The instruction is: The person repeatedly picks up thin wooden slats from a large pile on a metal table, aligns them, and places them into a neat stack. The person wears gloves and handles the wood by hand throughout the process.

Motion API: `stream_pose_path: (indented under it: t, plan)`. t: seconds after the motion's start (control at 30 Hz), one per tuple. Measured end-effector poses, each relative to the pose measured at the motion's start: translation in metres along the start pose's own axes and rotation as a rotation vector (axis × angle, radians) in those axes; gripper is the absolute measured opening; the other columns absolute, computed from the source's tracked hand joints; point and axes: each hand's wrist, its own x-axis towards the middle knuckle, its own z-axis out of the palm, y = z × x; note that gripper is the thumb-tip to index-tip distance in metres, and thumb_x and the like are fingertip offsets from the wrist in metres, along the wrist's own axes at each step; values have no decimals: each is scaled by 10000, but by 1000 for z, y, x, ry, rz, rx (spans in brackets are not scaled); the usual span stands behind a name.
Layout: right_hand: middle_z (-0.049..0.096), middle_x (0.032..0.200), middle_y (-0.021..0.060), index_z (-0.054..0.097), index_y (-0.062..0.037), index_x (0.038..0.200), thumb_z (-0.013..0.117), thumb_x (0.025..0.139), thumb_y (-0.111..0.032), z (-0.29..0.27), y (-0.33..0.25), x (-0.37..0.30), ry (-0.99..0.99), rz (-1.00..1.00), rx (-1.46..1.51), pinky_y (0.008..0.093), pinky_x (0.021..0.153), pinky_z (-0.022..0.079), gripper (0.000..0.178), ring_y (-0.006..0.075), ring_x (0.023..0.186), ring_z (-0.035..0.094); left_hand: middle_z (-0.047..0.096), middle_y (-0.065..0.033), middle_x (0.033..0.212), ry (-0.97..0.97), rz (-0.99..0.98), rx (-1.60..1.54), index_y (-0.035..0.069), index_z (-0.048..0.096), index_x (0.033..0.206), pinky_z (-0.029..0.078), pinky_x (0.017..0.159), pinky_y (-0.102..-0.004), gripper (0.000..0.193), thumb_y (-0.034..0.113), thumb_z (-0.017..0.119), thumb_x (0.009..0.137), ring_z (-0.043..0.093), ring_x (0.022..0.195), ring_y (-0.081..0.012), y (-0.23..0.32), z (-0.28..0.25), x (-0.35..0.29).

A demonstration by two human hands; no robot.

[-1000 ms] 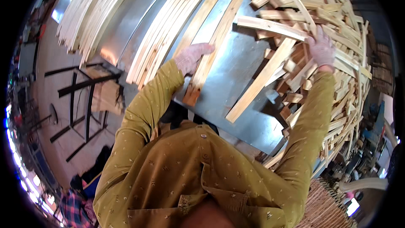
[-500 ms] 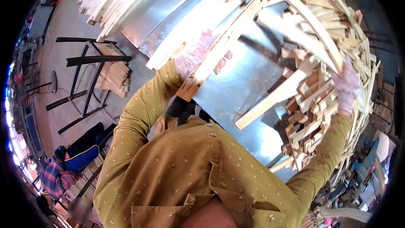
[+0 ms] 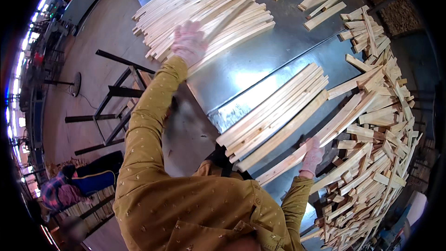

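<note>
My left hand, in a pink-and-white knit glove, is over the large row of pale wooden strips at the far left. It grips one end of a wooden strip lying aslant over that row; motion blurs the fingers a little. On the right, my right hand, gloved alike, closes around a long wooden strip, with another strip alongside at its far end. Between my hands, a smaller bundle of strips lies side by side on the metal table.
A tangled heap of wood offcuts covers the table's right side. Several short pieces lie at the far edge. A black metal frame stands on the floor at left, and a person's plaid sleeve shows at lower left.
My left hand has moved from the near bundle to the far-left row. My right hand has come inward from the heap with a strip. The view has shifted, showing more of the far table.
</note>
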Motion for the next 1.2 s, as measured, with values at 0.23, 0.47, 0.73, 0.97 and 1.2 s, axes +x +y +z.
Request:
stream_pose_path:
  t: [0.23, 0.47, 0.73, 0.97, 1.2]
  plan:
    - [658, 808, 141, 562, 48, 1054, 732, 862, -213, 20, 17, -12, 138, 103, 159, 374, 569, 588, 366, 257, 635, 657, 207, -152, 1639, -138, -202, -133, 205, 428, 1503, 197, 1224, -433, 640, 425, 582, 923, 177, 1525, -319, -70, 59, 47]
    - [646, 937, 115, 552, 37, 1165, 725, 854, -54, 25, 34, -54, -19, 89, 236, 352, 707, 585, 367, 213, 783, 660, 395, -128, 1543, 223, 225, -741, 84, 338, 1527, 364, 1148, -472, 705, 458, 555, 970, 388, 1417, -257, 59, 69, -82]
    - [666, 968, 120, 550, 40, 1185, 695, 879, -41, -16, 28, -84, -56, 11, 200, 296, 726, 566, 349, 196, 826, 660, 228, -151, 1643, -464, 883, 81, 147, 304, 1563, -19, 1171, -717, 910, 771, 343, 902, 138, 1533, -337, 270, 65, -266]
    - [697, 997, 133, 496, 36, 1314, 682, 908, -55, -81, 74, -52, -126, -193, 115, 298, 710, 572, 455, 189, 868, 680, 415, -196, 1510, -92, 802, 129, 141, 235, 1565, 285, 1137, -593, 702, 337, 525, 957, 407, 1383, -333, 282, 104, -270]
    - [727, 1155, 38, 551, -54, 1377, 558, 987, -132, -36, 94, -32, -287, -505, -86, 272, 737, 585, 397, 176, 924, 720, 645, -189, 1197, -460, 237, -442, 127, 368, 1495, 448, 978, -512, 689, 252, 653, 880, 586, 1172, -363, 265, 20, -241]
